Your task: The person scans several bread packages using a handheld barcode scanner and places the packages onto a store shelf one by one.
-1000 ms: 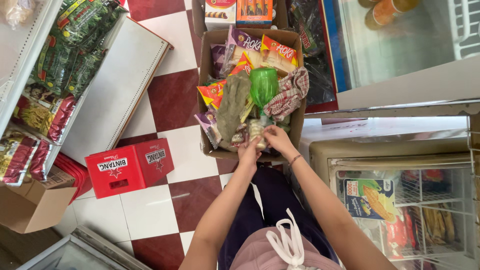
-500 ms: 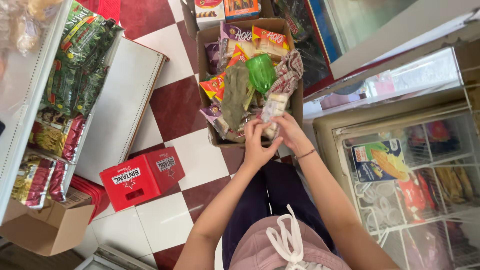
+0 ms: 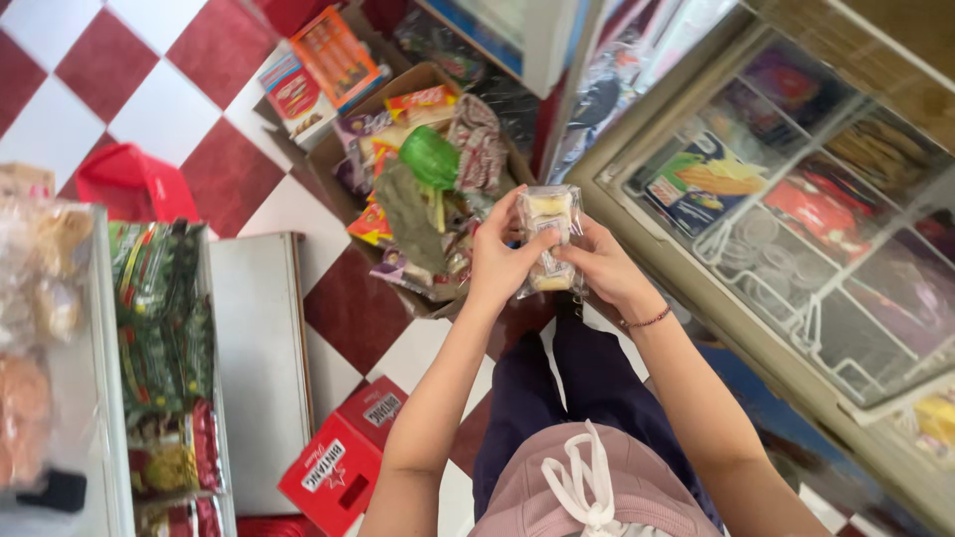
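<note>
Centrally, in the head view, the left hand (image 3: 505, 261) and right hand (image 3: 604, 268) are both gripping a clear plastic packet of pale yellow cakes (image 3: 549, 239), fingers curled around its sides, holding it up at mid-frame. Just beyond it, an open brown cardboard box (image 3: 328, 159) of colourful snack packets is sitting on the red-and-white checkered floor (image 3: 199, 149), upper centre.

Clear packet of yellow cakes (image 3: 548, 237), gripped by left hand (image 3: 502, 261) and right hand (image 3: 604, 267), above cardboard box of snack packets (image 3: 328, 159).
</note>
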